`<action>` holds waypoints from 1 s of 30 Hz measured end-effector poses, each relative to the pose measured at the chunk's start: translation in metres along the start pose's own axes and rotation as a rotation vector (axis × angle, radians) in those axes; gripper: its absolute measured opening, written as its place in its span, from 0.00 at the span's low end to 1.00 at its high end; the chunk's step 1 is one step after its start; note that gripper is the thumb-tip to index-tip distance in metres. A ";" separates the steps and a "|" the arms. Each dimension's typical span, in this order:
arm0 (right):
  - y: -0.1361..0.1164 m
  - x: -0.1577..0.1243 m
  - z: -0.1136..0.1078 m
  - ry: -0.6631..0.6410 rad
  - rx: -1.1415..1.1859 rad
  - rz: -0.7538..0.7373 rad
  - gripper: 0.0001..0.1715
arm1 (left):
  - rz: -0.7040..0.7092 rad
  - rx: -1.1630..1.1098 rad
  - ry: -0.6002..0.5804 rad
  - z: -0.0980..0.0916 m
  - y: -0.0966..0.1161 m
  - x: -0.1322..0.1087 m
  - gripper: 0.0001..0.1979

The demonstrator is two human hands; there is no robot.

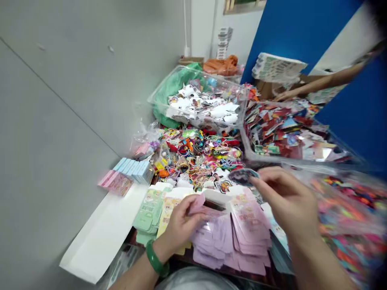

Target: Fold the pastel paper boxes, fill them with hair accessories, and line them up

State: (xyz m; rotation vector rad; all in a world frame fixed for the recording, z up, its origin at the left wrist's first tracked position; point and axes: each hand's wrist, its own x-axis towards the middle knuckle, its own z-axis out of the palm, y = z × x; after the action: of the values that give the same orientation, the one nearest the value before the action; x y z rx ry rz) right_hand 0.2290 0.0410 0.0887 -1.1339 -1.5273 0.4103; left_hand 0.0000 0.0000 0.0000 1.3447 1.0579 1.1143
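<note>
My left hand (185, 220), with a green bangle (155, 257) at the wrist, grips a small pink paper box (202, 203) whose top stands open and shows a dark inside. Between the thumb and fingers of my right hand (288, 199) is a dark, white-edged sticker (242, 176), held above and to the right of the box. Under my hands lie stacks of flat purple cartons (211, 241) and pink cartons (249, 229). Green cartons (151, 211) and yellow cartons (168, 207) are stacked to the left.
Colourful hair ties and trinkets (199, 155) cover the table's middle. Behind stand a clear bin of white cutouts (196, 104) and a bin of cards (290, 129). Blue and pink boxes (133, 169) line the left wall. Another person's arm (326, 82) reaches in at the upper right.
</note>
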 end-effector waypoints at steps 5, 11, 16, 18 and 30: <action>-0.033 -0.028 -0.006 -0.100 -0.152 -0.262 0.11 | 0.026 0.029 0.003 0.003 0.002 0.002 0.16; -0.019 -0.032 0.010 -0.299 -0.301 -0.274 0.05 | 0.053 0.038 -0.038 0.008 0.006 0.003 0.16; -0.008 -0.030 0.011 -0.336 -0.261 -0.183 0.09 | -0.015 -0.024 -0.033 0.009 0.013 0.005 0.16; -0.007 -0.028 0.008 -0.353 -0.231 -0.126 0.10 | -0.075 -0.084 -0.049 0.008 0.015 0.007 0.17; 0.063 0.026 -0.151 -0.014 -1.058 0.649 0.08 | -0.653 -0.346 -0.302 -0.003 0.028 0.007 0.27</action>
State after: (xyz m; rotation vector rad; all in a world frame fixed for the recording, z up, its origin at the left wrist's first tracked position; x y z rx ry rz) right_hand 0.3942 0.0444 0.1011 -2.4739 -1.3458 -0.0153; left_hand -0.0019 0.0057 0.0282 0.7698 0.9265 0.5478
